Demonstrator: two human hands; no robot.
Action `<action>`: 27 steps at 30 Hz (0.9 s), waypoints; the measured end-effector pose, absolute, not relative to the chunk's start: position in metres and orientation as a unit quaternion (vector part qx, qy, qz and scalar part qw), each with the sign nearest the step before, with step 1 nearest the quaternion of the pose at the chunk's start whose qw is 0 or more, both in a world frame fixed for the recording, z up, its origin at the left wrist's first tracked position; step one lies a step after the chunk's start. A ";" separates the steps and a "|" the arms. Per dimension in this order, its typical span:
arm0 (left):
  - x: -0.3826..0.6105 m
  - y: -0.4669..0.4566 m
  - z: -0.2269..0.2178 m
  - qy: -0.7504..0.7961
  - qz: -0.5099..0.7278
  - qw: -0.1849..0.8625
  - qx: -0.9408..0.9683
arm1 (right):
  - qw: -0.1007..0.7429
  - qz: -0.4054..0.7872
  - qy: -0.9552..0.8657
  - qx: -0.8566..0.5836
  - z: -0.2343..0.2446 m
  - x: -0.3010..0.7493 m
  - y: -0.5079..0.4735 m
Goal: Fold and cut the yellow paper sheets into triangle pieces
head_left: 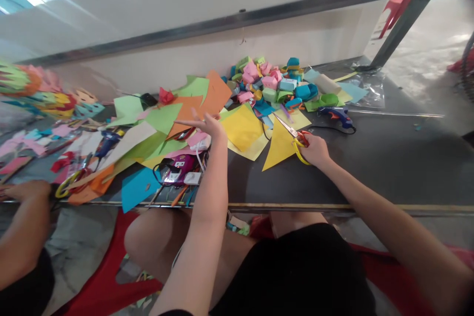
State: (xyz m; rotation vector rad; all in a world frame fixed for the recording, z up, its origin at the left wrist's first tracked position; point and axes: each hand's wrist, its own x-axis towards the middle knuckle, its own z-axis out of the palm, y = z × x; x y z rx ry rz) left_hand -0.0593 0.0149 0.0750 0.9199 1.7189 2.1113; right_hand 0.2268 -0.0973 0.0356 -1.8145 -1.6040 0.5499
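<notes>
My right hand [316, 152] grips a pair of scissors [291, 131] with red and yellow handles, its blades lying over a yellow paper piece [278, 148]. My left hand [208, 126] is raised above the scattered sheets with its fingers stretched out and nothing in them. Just right of it lies a yellow paper sheet [242, 128] on a paler one. Orange paper [215, 93] and green paper [163, 119] spread behind and to the left of that hand. Below its wrist sits a purple power strip [178, 170] with plugs in it.
A heap of small folded paper pieces [270, 79] stands at the back. A blue glue gun [338, 116] with its cord lies to the right; another glue gun [107, 143] is at left. At far left is another person's arm [27, 212]. A metal rail [222, 22] runs behind the table.
</notes>
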 end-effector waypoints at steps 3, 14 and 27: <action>-0.056 0.008 0.078 0.595 0.719 0.138 0.330 | 0.354 0.242 -0.587 -0.687 0.034 0.229 -0.095; -0.051 0.008 0.069 0.586 0.730 0.149 0.317 | 0.523 0.410 -0.438 -0.605 0.022 0.237 -0.087; -0.062 0.014 0.064 0.626 0.719 0.065 0.296 | 0.520 0.428 -0.415 -0.612 0.028 0.235 -0.088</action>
